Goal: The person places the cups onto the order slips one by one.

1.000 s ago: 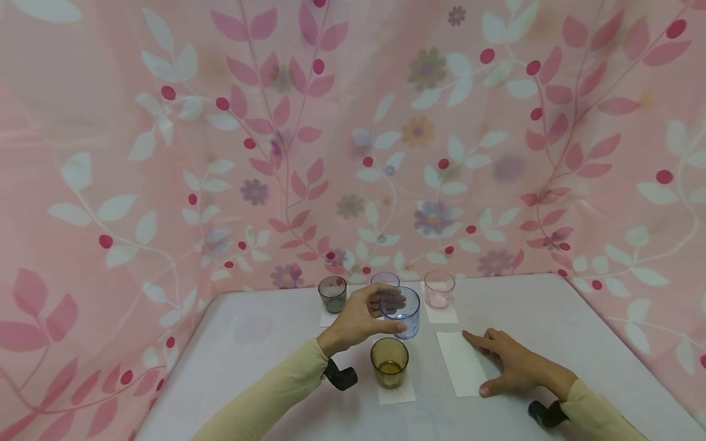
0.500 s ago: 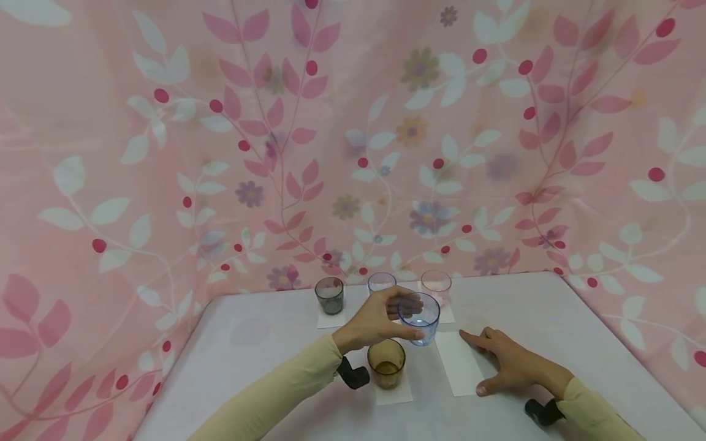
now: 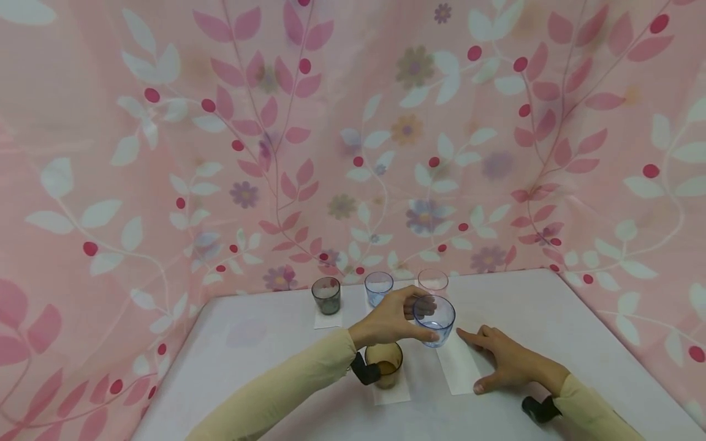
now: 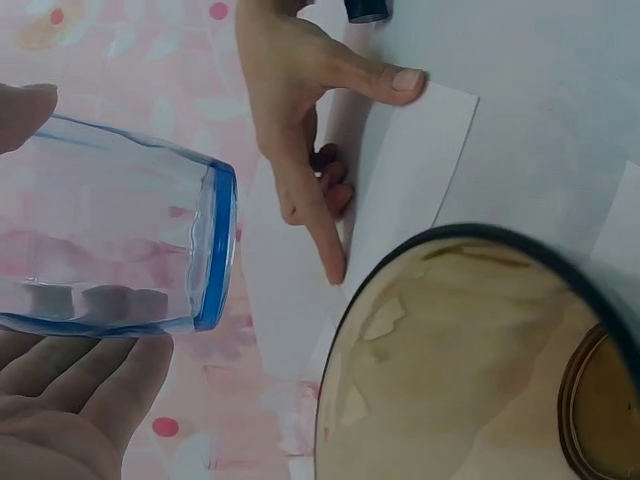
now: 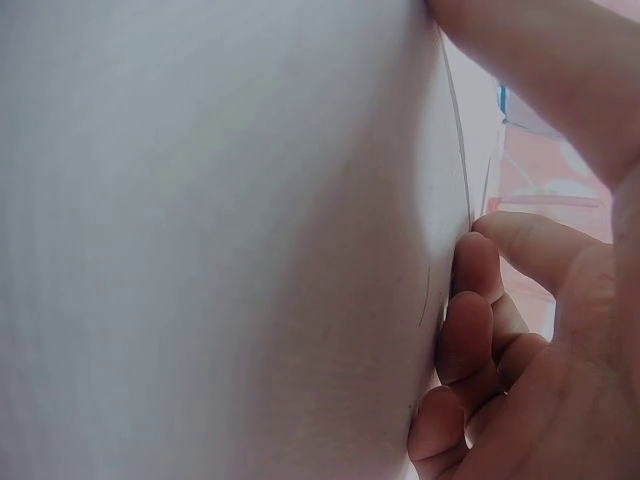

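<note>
My left hand [image 3: 388, 320] grips a clear blue glass [image 3: 440, 324] by its sides, thumb in front and fingers behind. In the head view the glass overlaps the top of a white paper slip [image 3: 461, 370]. The left wrist view shows this glass's blue rim on the right and the fingers beneath its wall. Flat on the table, my right hand [image 3: 510, 361] touches the slip's right side with index fingertip and thumb tip, its other fingers bent in. An amber glass [image 3: 393, 375] stands on another slip below my left wrist, partly covered by the black wrist camera.
Along the back of the white table [image 3: 259, 355] stand a grey glass [image 3: 326, 300], a second blue glass [image 3: 377, 291] and a pink glass [image 3: 432, 279], partly behind my left hand. Paper lies beneath the grey glass. A pink floral cloth [image 3: 353, 153] hangs behind the table.
My left hand has carried the blue glass rightward, from above the amber glass to over the upper end of the right-hand paper slip. My right hand has stayed at the slip.
</note>
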Motion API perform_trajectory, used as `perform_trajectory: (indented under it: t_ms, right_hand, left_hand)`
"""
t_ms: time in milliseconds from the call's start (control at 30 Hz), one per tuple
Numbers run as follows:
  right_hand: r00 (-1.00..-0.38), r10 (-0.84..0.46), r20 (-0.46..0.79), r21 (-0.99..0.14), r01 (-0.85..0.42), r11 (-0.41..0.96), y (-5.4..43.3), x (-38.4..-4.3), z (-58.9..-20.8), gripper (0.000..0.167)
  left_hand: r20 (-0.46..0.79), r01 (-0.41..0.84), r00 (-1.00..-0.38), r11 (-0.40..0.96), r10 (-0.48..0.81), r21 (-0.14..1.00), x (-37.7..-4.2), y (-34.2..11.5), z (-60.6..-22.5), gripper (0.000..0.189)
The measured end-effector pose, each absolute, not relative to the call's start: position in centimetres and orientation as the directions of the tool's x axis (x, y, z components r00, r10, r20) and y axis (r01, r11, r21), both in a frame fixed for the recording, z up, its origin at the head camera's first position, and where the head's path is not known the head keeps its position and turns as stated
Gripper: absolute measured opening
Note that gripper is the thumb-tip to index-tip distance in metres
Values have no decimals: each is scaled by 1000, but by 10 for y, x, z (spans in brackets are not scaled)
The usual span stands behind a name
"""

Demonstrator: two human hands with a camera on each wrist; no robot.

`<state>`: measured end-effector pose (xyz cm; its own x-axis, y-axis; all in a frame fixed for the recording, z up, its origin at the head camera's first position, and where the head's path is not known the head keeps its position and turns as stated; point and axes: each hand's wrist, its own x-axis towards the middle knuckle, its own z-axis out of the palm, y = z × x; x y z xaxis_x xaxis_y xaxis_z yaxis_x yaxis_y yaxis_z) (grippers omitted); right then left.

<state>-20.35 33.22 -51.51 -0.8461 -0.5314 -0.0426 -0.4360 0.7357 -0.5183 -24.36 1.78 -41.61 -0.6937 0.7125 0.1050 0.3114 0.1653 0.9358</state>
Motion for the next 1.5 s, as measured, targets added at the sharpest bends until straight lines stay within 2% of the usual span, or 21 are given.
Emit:
perform_trajectory:
  t_ms: [133, 533, 767, 1067, 1500]
  right_hand:
    - [-854, -516, -64, -509, -417, 753, 332, -203, -516, 107]
    - [-856, -510, -79, -516, -403, 756, 330, -202, -509, 96]
    - [-852, -521, -46, -501, -432, 750, 332, -203, -513, 89]
    - [-851, -524, -10, -485, -454, 747, 333, -204, -512, 73]
    - [-854, -519, -24, -504, -438, 745, 334, -206, -516, 73]
  left_hand:
    - [78, 316, -683, 197, 727, 928, -244, 26, -419, 67]
    - [21, 443, -666, 372, 746, 816, -246, 47, -417, 67]
    - [-55, 424, -682, 455, 729, 783, -245, 59, -421, 66]
    - [-96, 466, -660, 506, 745, 726, -246, 72, -425, 62]
    - [-160, 469, -686, 600, 710, 648, -246, 85, -435, 65]
